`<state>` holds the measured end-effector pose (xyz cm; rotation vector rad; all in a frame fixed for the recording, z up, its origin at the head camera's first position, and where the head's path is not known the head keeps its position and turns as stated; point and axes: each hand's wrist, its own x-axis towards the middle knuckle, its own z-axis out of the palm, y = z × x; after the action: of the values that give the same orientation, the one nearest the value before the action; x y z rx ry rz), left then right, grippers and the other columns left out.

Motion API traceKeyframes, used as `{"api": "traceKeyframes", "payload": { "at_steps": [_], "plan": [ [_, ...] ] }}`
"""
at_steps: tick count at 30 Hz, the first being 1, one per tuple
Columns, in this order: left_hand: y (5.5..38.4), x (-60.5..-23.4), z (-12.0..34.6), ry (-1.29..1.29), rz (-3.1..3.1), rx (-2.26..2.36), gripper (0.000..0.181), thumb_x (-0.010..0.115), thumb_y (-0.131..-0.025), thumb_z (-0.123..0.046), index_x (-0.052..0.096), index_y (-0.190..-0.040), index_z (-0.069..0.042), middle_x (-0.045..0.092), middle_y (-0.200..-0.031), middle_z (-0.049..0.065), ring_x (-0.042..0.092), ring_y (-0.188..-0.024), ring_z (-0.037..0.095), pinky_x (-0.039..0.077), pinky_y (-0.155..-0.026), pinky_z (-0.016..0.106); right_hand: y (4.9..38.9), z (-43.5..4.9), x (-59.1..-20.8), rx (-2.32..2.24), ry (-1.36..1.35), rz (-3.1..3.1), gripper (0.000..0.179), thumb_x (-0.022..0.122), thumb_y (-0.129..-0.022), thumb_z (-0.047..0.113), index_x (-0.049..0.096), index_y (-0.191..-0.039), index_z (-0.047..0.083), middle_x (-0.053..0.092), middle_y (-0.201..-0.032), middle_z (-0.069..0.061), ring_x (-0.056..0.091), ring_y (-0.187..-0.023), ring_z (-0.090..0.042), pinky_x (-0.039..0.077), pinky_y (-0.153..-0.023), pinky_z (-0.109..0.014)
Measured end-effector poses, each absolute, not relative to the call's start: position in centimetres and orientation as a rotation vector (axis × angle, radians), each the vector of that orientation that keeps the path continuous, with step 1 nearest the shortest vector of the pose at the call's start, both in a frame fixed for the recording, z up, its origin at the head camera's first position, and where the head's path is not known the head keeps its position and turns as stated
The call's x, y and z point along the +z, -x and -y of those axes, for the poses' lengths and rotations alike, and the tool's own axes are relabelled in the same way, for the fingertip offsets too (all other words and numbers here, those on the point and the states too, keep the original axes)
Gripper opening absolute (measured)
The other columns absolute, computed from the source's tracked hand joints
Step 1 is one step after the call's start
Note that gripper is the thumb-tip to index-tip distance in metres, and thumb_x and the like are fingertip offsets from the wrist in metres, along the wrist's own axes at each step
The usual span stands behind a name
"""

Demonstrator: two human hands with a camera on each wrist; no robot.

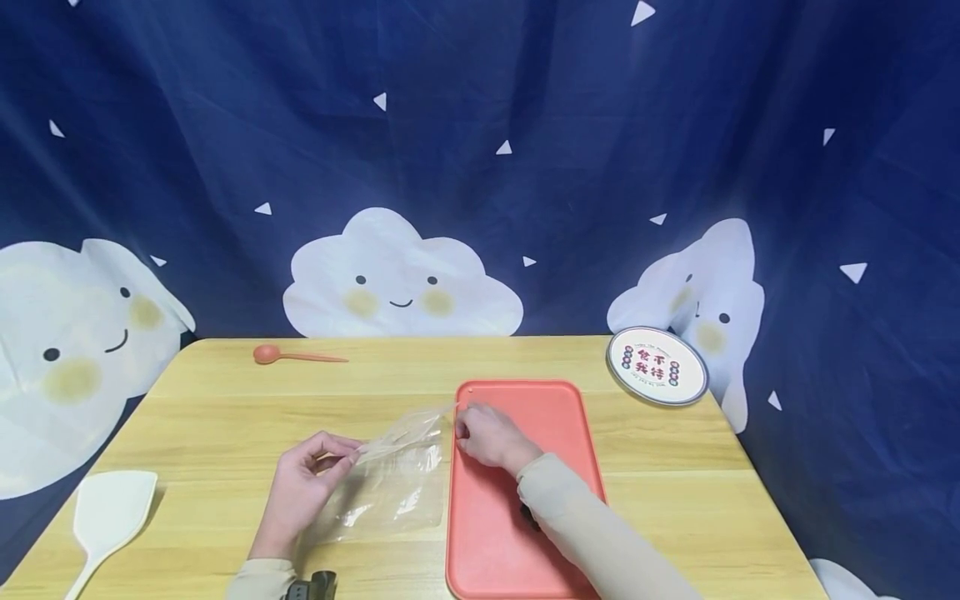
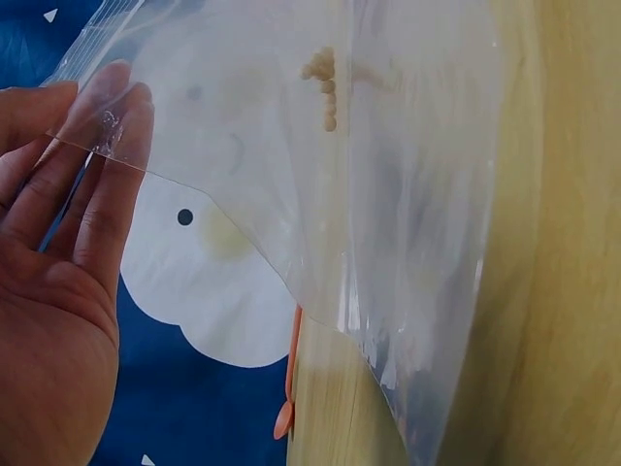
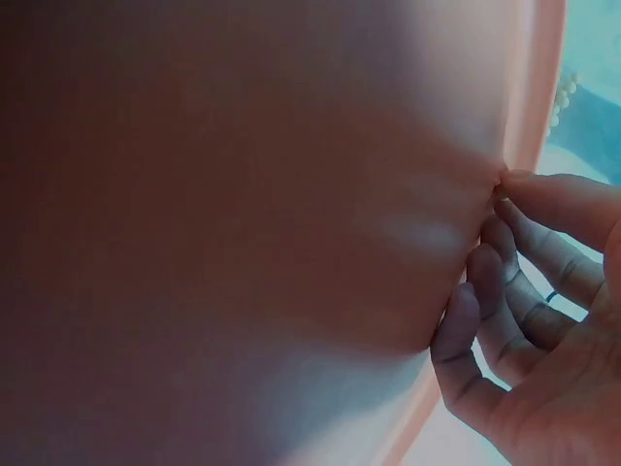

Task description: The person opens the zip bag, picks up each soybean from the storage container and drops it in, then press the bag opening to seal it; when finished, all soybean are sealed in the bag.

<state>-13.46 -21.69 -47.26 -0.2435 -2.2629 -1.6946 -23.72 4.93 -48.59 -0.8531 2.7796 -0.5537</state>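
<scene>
A clear plastic zip bag (image 1: pixel 408 475) is stretched between my two hands, its lower part hanging near the tabletop left of the tray. My left hand (image 1: pixel 307 483) pinches the bag's left top corner between thumb and fingers, seen close in the left wrist view (image 2: pixel 68 233). At the bag's other top corner, over the left rim of a red tray (image 1: pixel 517 550), my right hand (image 1: pixel 491 435) pinches with fingers curled. Several small tan beads (image 2: pixel 328 97) in a row show at the bag; whether inside or behind it, I cannot tell.
A white spatula (image 1: pixel 112 512) lies at the table's left edge. An orange spoon (image 1: pixel 292 355) rests along the far edge. The oval plate with red writing (image 1: pixel 657 365) sits at the far right corner. Behind the wooden table (image 1: pixel 225 400) hangs a blue cloud-print curtain (image 1: pixel 480 108).
</scene>
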Motion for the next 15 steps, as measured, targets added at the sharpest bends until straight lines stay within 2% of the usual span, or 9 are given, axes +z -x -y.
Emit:
{"api": "traceKeyframes", "payload": {
  "at_steps": [7, 15],
  "plan": [
    [13.3, -47.2, 21.7, 0.242, 2.250, -1.706, 0.018, 0.072, -0.081, 0.014, 0.064, -0.080, -0.002, 0.071, -0.094, 0.018, 0.069, -0.090, 0.015, 0.057, -0.080, 0.023, 24.0, -5.8, -48.1, -0.684, 0.855, -2.692, 0.010, 0.070, -0.086, 0.007, 0.063, -0.083, 0.014, 0.055, -0.076, 0.008, 0.052, -0.075, -0.011, 0.048, -0.069, -0.026],
    [13.3, -47.2, 21.6, 0.211, 2.237, -1.712, 0.020, 0.072, -0.080, 0.015, 0.064, -0.078, -0.003, 0.072, -0.093, 0.015, 0.069, -0.089, 0.016, 0.057, -0.080, 0.024, 24.1, -7.2, -47.0, -0.866, 0.842, -2.586, 0.010, 0.069, -0.087, 0.003, 0.068, -0.090, 0.012, 0.061, -0.079, 0.009, 0.057, -0.075, -0.008, 0.052, -0.069, -0.024]
  ]
}}
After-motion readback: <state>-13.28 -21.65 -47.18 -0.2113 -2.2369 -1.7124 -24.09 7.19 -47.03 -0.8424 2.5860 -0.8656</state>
